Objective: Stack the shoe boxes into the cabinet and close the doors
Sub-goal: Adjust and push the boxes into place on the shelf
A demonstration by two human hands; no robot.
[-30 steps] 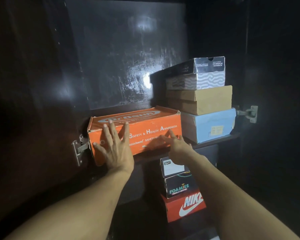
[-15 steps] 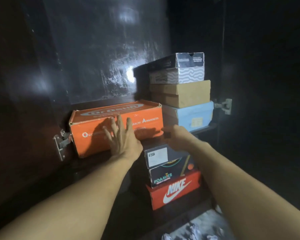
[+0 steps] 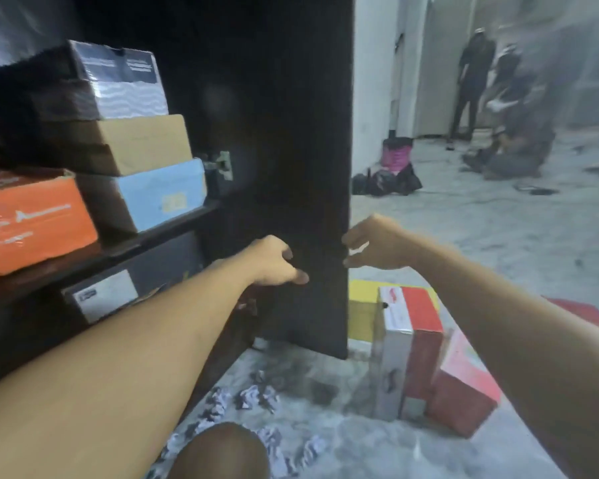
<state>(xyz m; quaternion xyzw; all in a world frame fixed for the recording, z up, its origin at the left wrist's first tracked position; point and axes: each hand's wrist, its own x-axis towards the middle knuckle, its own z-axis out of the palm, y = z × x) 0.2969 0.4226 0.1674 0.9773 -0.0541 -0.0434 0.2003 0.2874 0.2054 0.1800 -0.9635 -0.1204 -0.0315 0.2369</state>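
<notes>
Both hands reach toward the open dark cabinet door (image 3: 291, 167). The left hand (image 3: 274, 261) has its fingers loosely curled against the door's inner face; the right hand (image 3: 374, 243) curls empty at the door's outer edge. An orange shoe box (image 3: 32, 223) sits at the shelf's (image 3: 159, 233) front edge.

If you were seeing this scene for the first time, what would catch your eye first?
Probably the bright orange box on the cabinet shelf at far left, beside a three-box stack with a light blue box at the bottom. Next, the dark open cabinet door in the centre, with the left hand and right hand either side of its edge. Red and white boxes wait on the floor at lower right.
</notes>
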